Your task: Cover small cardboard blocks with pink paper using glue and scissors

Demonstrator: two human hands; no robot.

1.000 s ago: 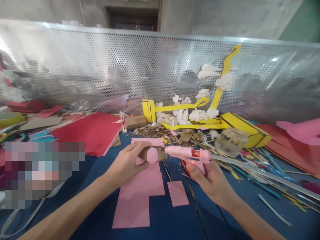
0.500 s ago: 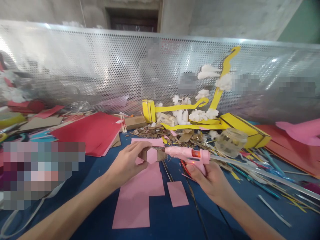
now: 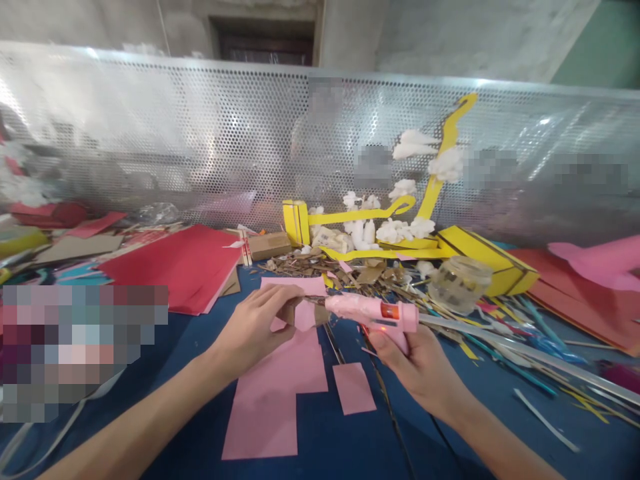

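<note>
My right hand (image 3: 417, 363) grips a pink hot glue gun (image 3: 373, 311) by its handle, with a red light glowing near the trigger. Its nozzle points left and touches a small pink-covered cardboard piece (image 3: 303, 312). My left hand (image 3: 255, 327) pinches that piece between thumb and fingers just above the blue table. Under both hands lie a large cut pink paper sheet (image 3: 277, 393) and a small pink rectangle (image 3: 354, 388).
A perforated metal screen (image 3: 200, 133) runs along the back. In front of it stand a yellow paper model with white foam bits (image 3: 400, 220), a glass jar (image 3: 460, 283), cardboard scraps (image 3: 350, 270) and red sheets (image 3: 185, 263). Strips and sticks (image 3: 525, 347) litter the right side.
The glue gun's nozzle has shifted slightly left along the pink piece. My left hand has barely moved.
</note>
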